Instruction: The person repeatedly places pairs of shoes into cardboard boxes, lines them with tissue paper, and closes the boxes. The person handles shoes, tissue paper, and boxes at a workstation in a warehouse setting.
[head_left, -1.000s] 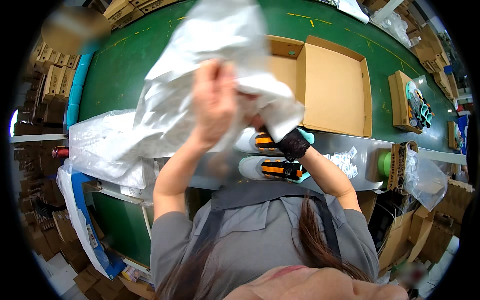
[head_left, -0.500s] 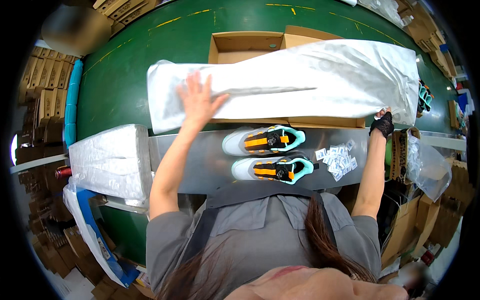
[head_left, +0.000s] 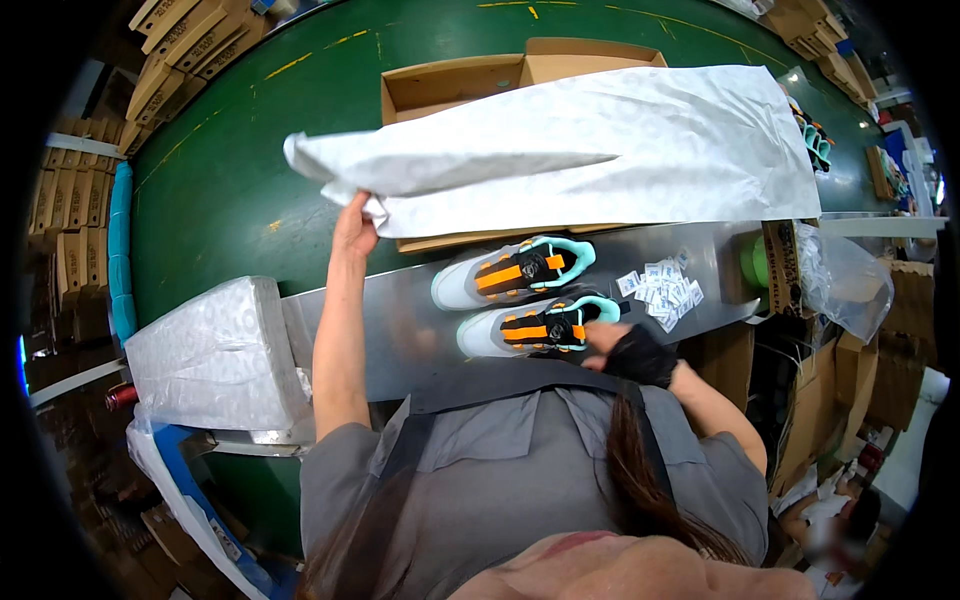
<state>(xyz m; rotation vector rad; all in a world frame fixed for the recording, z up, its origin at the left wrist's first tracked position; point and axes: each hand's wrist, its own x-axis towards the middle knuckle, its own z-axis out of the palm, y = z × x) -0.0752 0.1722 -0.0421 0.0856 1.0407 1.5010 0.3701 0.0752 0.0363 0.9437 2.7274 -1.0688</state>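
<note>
A long sheet of white tissue paper (head_left: 560,150) lies slanted across an open cardboard shoebox (head_left: 450,85). Its near left corner is bunched in my left hand (head_left: 355,228), which is closed on it. Two grey sneakers with black and orange tops and mint collars lie side by side in front of the box, the far sneaker (head_left: 510,272) and the near sneaker (head_left: 530,328). My right hand (head_left: 635,352), in a black fingerless glove, is at the heel of the near sneaker. Its fingers are smeared by motion, so their grip is unclear.
Small white sachets (head_left: 664,292) are heaped right of the sneakers on the metal ledge (head_left: 400,340). A wrapped stack of paper (head_left: 215,350) stands at the left. Clear plastic bags (head_left: 845,280) hang beside a carton at the right. More sneakers (head_left: 812,140) sit at the far right.
My right hand has let go of the paper's right end and come down to the near sneaker. My left hand, flat on the paper before, now grips its corner.
</note>
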